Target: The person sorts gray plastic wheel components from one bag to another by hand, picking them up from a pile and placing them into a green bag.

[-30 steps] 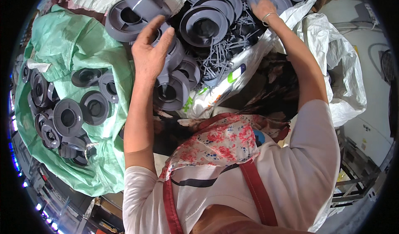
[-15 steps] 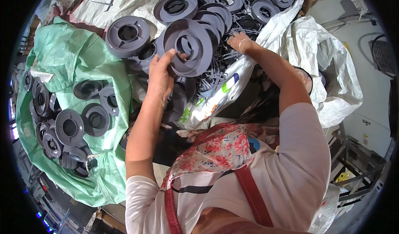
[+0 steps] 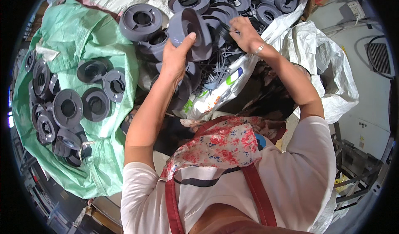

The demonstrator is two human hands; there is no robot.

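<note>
My left hand (image 3: 175, 56) grips a grey round plastic part (image 3: 178, 27) by its near rim, thumb on top. The part is tilted, its centre opening turned toward the right. Just right of it, my right hand (image 3: 248, 35) is closed, with a dark piece (image 3: 225, 32) at its fingertips; blur hides the piece's exact shape. Beneath both hands lies a heap of similar grey round parts (image 3: 189, 0), many with a black centre. Thin grey plastic strips (image 3: 220, 63) are strewn near my right hand.
At the left, an opened green woven sack (image 3: 112, 151) holds several grey round parts (image 3: 67, 108). White sacking (image 3: 311, 51) lies crumpled at the right. A dark metal frame (image 3: 357, 180) stands at the lower right, below a pale cabinet (image 3: 365, 109).
My left hand has moved up and right and tilted the grey part. My right hand has lifted from the strips with a dark piece at its fingers. The whole view has shifted slightly.
</note>
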